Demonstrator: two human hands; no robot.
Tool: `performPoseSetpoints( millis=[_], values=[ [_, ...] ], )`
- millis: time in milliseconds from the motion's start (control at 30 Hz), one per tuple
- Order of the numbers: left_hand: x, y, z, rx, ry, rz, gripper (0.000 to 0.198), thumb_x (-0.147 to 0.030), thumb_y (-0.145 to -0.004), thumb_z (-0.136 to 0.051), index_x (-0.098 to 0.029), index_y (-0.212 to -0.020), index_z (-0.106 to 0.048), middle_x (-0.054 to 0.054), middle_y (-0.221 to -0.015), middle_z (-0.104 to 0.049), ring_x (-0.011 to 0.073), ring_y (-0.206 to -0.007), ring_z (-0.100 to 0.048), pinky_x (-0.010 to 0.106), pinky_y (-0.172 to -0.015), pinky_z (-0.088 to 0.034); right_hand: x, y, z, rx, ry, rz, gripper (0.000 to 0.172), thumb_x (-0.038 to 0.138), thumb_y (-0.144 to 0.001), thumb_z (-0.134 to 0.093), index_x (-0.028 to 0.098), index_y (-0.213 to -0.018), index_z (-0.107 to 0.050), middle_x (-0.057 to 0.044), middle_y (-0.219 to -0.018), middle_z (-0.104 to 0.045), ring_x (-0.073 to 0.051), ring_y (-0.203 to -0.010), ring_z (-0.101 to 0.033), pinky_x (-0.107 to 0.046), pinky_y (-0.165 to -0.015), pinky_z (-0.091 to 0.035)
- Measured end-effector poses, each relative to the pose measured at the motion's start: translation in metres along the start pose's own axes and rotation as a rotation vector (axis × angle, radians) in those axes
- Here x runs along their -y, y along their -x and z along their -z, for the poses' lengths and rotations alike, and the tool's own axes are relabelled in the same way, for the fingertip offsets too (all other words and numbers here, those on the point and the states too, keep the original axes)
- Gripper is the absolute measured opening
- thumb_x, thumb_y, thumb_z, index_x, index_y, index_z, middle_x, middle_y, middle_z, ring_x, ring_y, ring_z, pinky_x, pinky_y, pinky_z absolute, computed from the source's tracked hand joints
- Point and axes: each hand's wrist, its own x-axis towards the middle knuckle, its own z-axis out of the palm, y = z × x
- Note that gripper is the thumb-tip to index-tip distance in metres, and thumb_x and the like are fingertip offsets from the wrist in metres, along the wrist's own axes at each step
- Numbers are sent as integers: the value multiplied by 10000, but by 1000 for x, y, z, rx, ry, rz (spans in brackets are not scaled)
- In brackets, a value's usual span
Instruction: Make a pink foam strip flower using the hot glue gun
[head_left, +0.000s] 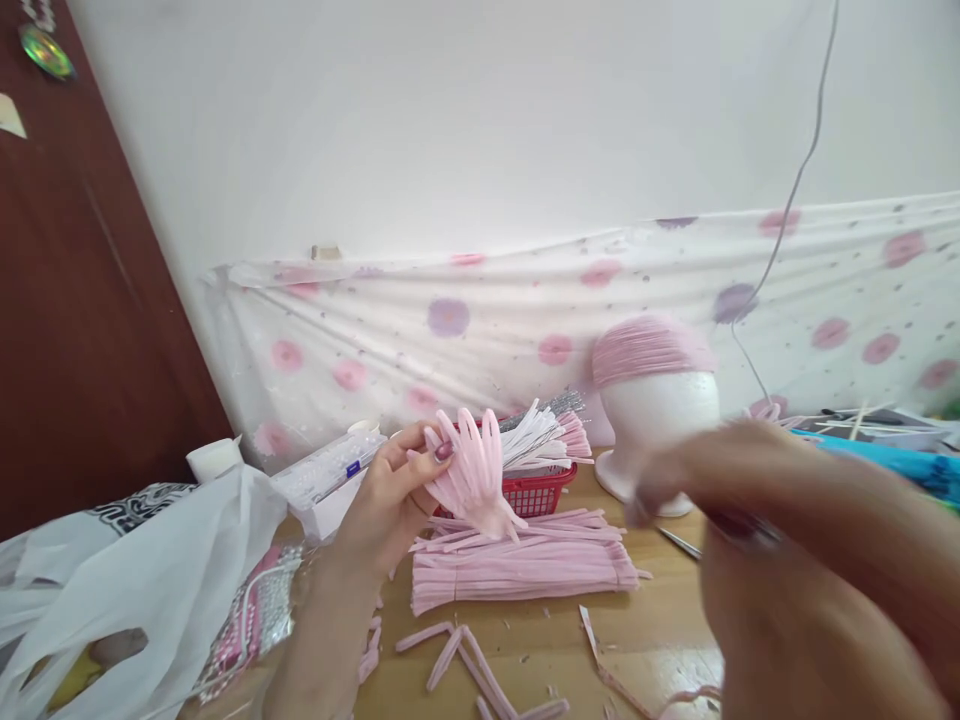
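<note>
My left hand (pixel 394 480) pinches a fan of looped pink pipe cleaners (pixel 480 475) between thumb and fingers, holding it up above the table. The loops point upward and the short ends gather at the lower right. Close to the camera on the right, my right hand (pixel 795 540) is raised and smeared by motion, so its fingers and anything in them cannot be made out. Below the fan lies a thick bundle of straight pink pipe cleaners (pixel 517 578). Bent pink pieces (pixel 469 655) are scattered in front of it.
A red basket (pixel 538 495) holds white, pink and silver pipe cleaners. Behind my right hand stands a white foam head (pixel 660 405) with a pink wrapped top. A pointed metal tool (pixel 679 543) lies beside it. A white plastic bag (pixel 150 580) fills the left.
</note>
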Motion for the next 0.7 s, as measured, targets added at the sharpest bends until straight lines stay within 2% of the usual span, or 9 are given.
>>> performPoseSetpoints(
  millis=[67, 133, 200, 267, 367, 500, 700],
  values=[
    [2, 2, -1, 13, -8, 43, 252, -234, -609, -907, -138, -769, -739, -14, -715, -663, 60, -615, -590, 127, -579, -497, 9, -44, -26, 37, -84, -150, 330, 427, -968, -480, 209, -795, -656, -50, -730, -644, -206, -689, -611, -304, -618, -467],
    [4, 4, -3, 21, -31, 89, 284, -257, -603, -913, -139, -786, -731, -5, -734, -658, 66, -617, -578, 138, -577, -487, 7, -72, -48, 195, -206, -302, 428, 511, -978, -442, 199, -730, -598, -3, -609, -562, -152, -573, -519, -267, -548, -399],
    [6, 5, -5, 38, -60, 127, 293, -300, -625, -903, -140, -778, -710, -5, -721, -631, 68, -604, -554, 142, -557, -462, -1, -82, -62, 411, -328, -425, 516, 560, -985, -386, 193, -652, -531, 34, -482, -449, -122, -478, -413, -255, -496, -318],
    [7, 5, -8, 56, -84, 142, 302, -335, -642, -891, -144, -735, -676, -16, -685, -593, 65, -577, -516, 144, -526, -428, -8, -81, -68, 522, -414, -490, 550, 587, -967, -409, 207, -570, -403, 64, -451, -330, -96, -447, -287, -255, -467, -233],
    [8, 5, -10, 56, -112, 138, 318, -371, -663, -874, -149, -700, -649, -26, -655, -560, 62, -552, -475, 150, -503, -392, -14, -75, -69, 542, -534, -490, 543, 574, -920, -517, 221, -564, -310, 77, -512, -255, -85, -478, -195, -260, -460, -159],
    [10, 4, -10, 21, -146, 120, 307, -399, -684, -856, -149, -742, -688, -21, -664, -574, 68, -561, -481, 157, -520, -397, -14, -74, -69, 594, -617, -468, 468, 470, -919, -549, 220, -583, -340, 80, -535, -247, -89, -497, -188, -260, -463, -155],
    [12, 6, -10, 75, -198, 106, 336, -497, -783, -751, -167, -847, -734, 1, -684, -631, 91, -578, -526, 182, -555, -422, -14, -75, -68, 590, -603, -492, 450, 406, -914, -551, 221, -573, -325, 83, -537, -226, -84, -491, -181, -265, -462, -144]
  ],
)
